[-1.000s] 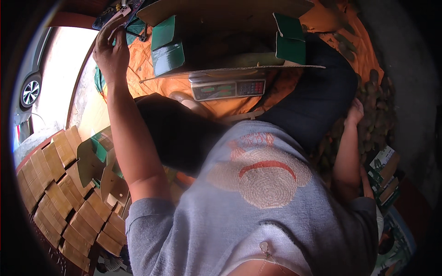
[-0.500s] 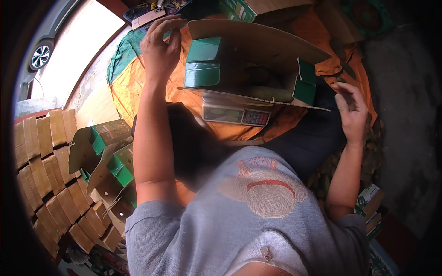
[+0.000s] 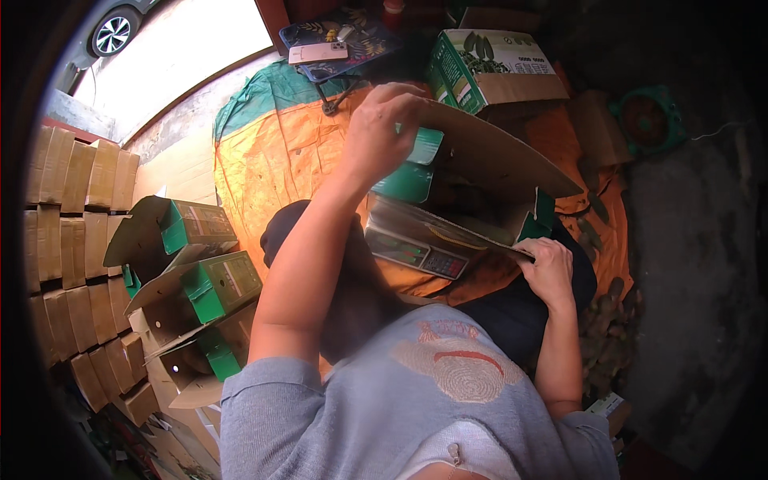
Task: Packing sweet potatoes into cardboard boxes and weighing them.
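Cardboard, brown inside and green outside, fills the head view: an open carton (image 3: 472, 184) sits tilted on a weighing scale (image 3: 416, 250) over the person's lap. Left hand (image 3: 384, 132) reaches to the far flap, fingers closed on its edge, apparently to bend it. Right hand (image 3: 550, 268) clamps the near flap's corner, steadying the box. Orange tarpaulin (image 3: 272, 160) covers the floor beneath. More half-folded green cartons (image 3: 200, 280) lie at the left beside stacked flat cardboard (image 3: 72, 240).
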`<act>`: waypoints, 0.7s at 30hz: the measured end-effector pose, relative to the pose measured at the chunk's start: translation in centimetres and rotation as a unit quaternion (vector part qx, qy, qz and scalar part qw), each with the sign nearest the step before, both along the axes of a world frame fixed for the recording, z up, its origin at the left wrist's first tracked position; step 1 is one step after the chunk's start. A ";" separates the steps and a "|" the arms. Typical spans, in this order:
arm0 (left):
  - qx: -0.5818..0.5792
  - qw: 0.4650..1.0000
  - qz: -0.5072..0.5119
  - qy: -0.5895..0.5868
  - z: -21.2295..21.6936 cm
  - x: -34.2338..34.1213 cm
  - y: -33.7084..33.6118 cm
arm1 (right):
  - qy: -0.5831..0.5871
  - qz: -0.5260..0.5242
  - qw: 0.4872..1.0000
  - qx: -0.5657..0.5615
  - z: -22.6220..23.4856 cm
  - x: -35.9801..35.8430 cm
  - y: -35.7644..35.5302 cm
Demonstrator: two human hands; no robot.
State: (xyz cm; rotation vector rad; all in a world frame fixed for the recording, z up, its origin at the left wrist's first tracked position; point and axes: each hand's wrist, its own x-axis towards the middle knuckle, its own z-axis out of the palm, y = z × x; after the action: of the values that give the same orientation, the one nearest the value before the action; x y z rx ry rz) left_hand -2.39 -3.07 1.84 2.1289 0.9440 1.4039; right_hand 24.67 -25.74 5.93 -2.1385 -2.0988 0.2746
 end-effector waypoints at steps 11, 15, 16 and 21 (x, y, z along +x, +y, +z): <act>-0.021 0.999 -0.025 0.030 0.5 1.1 -1.0 | -0.005 -0.010 1.000 -0.002 0.0 -0.1 0.2; -0.017 0.998 -0.029 0.051 0.4 1.4 -1.1 | 0.001 -0.020 1.000 -0.006 -0.2 0.1 0.2; -0.014 0.998 -0.029 0.054 0.4 1.5 -1.1 | 0.003 -0.020 1.000 -0.006 -0.3 0.1 0.2; -0.002 0.997 -0.031 0.069 -0.2 1.6 -0.6 | 0.008 -0.014 1.000 0.016 -0.7 0.2 0.1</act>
State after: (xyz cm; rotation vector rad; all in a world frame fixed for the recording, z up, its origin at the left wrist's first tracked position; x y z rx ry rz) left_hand -0.77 -3.69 1.60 2.2551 0.9230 1.2380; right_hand 24.88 -25.59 5.19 -2.1386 -2.0474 0.2527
